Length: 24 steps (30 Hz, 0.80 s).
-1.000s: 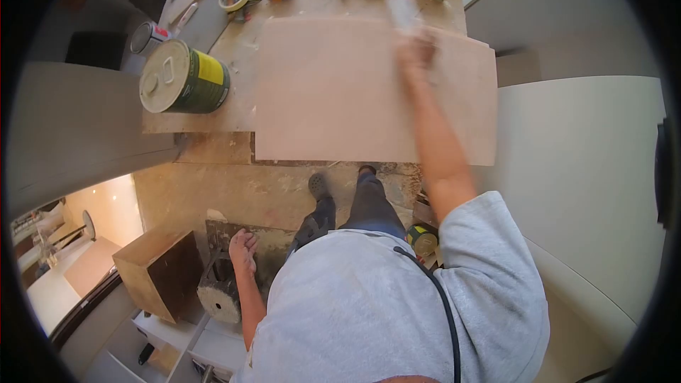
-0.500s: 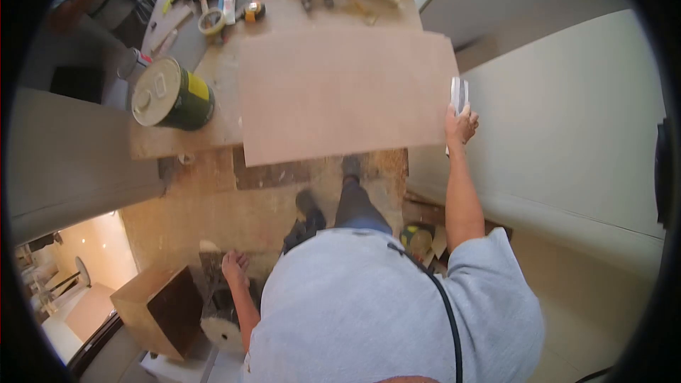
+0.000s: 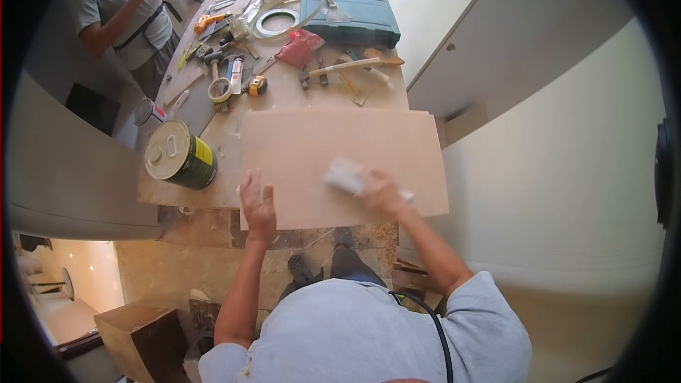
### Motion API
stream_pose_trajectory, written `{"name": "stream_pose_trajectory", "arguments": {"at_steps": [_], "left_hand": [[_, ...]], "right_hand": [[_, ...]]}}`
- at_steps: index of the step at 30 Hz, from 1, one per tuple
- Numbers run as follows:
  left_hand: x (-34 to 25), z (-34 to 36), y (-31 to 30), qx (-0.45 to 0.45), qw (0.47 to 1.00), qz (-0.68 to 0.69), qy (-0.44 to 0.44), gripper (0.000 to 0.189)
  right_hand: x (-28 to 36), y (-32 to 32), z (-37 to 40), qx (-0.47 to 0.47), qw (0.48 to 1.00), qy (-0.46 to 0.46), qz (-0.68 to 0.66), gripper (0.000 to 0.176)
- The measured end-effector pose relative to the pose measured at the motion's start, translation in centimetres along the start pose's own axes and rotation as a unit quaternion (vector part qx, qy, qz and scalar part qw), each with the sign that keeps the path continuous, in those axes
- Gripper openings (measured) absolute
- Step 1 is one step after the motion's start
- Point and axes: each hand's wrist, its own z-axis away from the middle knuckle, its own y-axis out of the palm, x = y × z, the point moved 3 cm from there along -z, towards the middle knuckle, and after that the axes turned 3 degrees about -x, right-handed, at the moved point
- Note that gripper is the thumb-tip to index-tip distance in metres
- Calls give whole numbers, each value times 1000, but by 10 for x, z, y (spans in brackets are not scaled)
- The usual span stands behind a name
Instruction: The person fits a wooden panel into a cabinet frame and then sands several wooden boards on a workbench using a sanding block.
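A flat reddish-brown wooden board [image 3: 298, 142] lies across the near end of the workbench, its front edge jutting past the bench. My right hand [image 3: 381, 193] is wrapped round a whitish sanding block [image 3: 344, 176], which is blurred by motion over the middle of the board. At the board's left front corner, my left hand [image 3: 257, 202] rests with its fingers stretched out and holds nothing.
A large dark green can [image 3: 191, 167] stands left of the board, beside a smaller tin [image 3: 147, 113]. Behind lie masking tape [image 3: 220, 90], a tape measure [image 3: 257, 86], a hammer [image 3: 214, 64], a red bag [image 3: 299, 47] and a teal case [image 3: 355, 20]. Another person [image 3: 135, 18] stands at far left.
My right hand has swung from the board's right edge to its middle with the sanding block. My left hand has risen from my side onto the board. The view has tilted up.
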Motion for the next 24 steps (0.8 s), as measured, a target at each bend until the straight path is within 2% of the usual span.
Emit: {"name": "stream_pose_trajectory", "arguments": {"at_steps": [1,2,3,4,5,6,8,10,11,13,14,15,16,17,18,19,20,22,24], "left_hand": [[6,-7,31,52,998,-45,10,53],[8,-12,58,104,990,-90,18,58],[2,-16,77,101,991,-91,14,58],[-8,-20,103,142,979,-142,40,63],[-17,-26,130,183,962,-194,66,68],[-24,-32,152,184,961,-197,62,68],[-25,-32,185,216,942,-257,-9,76],[-30,-34,190,221,940,-261,-16,81],[-30,-39,190,236,933,-272,-29,83],[-24,-37,193,241,928,-280,-49,84],[-20,-38,194,224,932,-281,-37,84],[-17,-37,191,224,924,-301,-73,84],[-19,-37,189,233,929,-280,-72,83],[-20,-43,188,239,935,-255,-62,82],[-21,-45,189,248,930,-263,-74,82],[-25,-43,189,247,931,-259,-78,81],[-23,-43,191,244,933,-252,-77,80],[-17,-40,197,252,925,-273,-74,80],[-15,-42,204,256,923,-281,-50,79]], "right_hand": [[-54,-28,-5,-66,990,115,50,54],[-103,-50,-20,-107,957,251,96,59],[-149,-74,-51,-146,935,307,101,64],[-203,-75,-74,-212,925,301,88,63],[-241,-77,-111,-222,919,317,72,63],[-276,-80,-148,-229,913,334,55,63],[-334,-76,-227,-213,910,356,15,71],[-394,-59,-300,-138,923,359,-12,74],[-412,-47,-326,-189,921,334,68,72],[-456,-17,-379,-122,931,324,117,74],[-463,-6,-398,-138,919,336,156,73],[-438,-18,-416,-85,928,346,110,76],[-450,-3,-430,-99,915,361,151,80],[-473,13,-443,-110,926,334,134,84],[-554,53,-467,-97,950,277,109,87],[-452,18,-449,-111,916,334,195,86],[-414,11,-444,-162,932,281,160,80],[-340,32,-414,-108,962,128,215,49],[-193,50,-335,-207,976,-62,29,32]]}}
